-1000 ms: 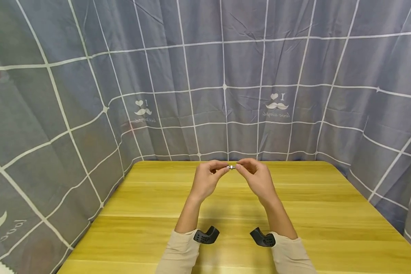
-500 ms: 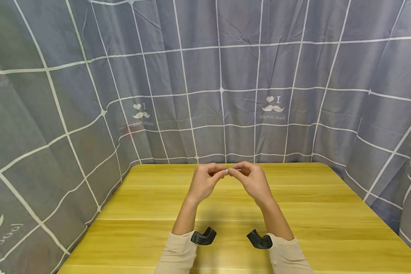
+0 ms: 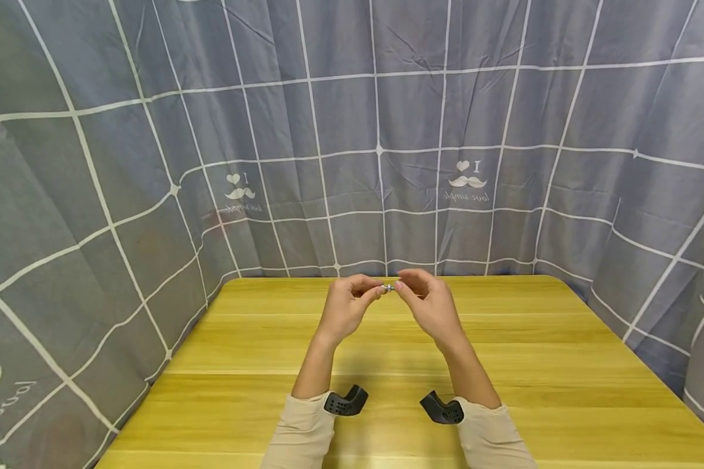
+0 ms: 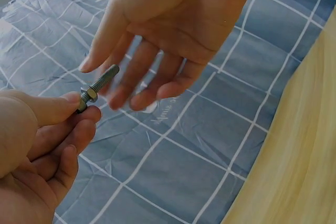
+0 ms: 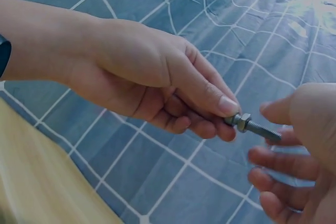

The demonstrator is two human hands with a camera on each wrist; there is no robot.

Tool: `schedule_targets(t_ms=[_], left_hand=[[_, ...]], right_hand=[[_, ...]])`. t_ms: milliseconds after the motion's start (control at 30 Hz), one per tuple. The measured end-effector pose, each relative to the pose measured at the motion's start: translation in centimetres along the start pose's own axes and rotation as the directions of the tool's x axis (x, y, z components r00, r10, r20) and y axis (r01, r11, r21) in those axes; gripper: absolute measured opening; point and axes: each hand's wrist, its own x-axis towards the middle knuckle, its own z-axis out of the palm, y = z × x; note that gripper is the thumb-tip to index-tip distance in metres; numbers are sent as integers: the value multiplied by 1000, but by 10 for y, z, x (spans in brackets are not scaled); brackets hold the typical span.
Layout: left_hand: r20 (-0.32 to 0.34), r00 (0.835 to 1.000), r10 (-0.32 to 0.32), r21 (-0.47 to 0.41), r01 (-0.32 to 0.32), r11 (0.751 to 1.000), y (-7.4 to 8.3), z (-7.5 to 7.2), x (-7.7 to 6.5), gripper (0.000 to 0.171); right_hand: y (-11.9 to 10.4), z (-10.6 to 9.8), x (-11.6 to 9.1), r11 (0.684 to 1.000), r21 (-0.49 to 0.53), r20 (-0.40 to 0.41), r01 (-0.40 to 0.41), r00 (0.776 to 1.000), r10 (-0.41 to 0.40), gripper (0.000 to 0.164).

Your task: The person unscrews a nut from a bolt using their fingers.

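Note:
My left hand point(image 4: 42, 135) pinches a metal bolt point(image 4: 106, 78) near its head between thumb and forefinger. A hex nut point(image 4: 90, 94) sits around the bolt's shank, close to the left fingertips. The bare threaded end sticks out toward my right hand point(image 5: 304, 156). In both wrist views the right thumb and fingers are spread apart around that threaded end, not gripping it; some right fingers are blurred. In the head view both hands are raised over the far part of the table, and the bolt point(image 3: 390, 288) bridges the small gap between them. The bolt's head is mostly hidden.
A yellow wood-grain table point(image 3: 258, 365) lies below the hands. Grey curtains point(image 3: 352, 182) with white grid lines hang behind it and along both sides. A black wrist device point(image 3: 346, 400) is worn on each beige-sleeved forearm.
Half a second ago the right fingers were closed in against the left fingertips, covering the nut. Now they have drawn back rightward and loosened, and the nut shows again. The left hand keeps its pinch.

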Motion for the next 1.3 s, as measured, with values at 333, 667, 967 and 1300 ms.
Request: schedule_targets(t_ms=[333, 667, 967, 1300], left_hand=[[32, 999, 9, 16, -10, 1000, -1, 0, 0, 6], [53, 998, -33, 23, 32, 999, -18, 2, 2, 6], [48, 998, -38, 17, 37, 999, -40, 2, 2, 7], [66, 997, -39, 25, 38, 999, -41, -5, 1, 8]], right_hand=[[-1, 3, -1, 999, -13, 4, 43, 999, -43, 13], [1, 8, -1, 996, -36, 39, -79, 996, 80, 33], [2, 9, -1, 1000, -16, 43, -21, 999, 22, 16], [2, 12, -1, 998, -6, 38, -65, 997, 65, 30]])
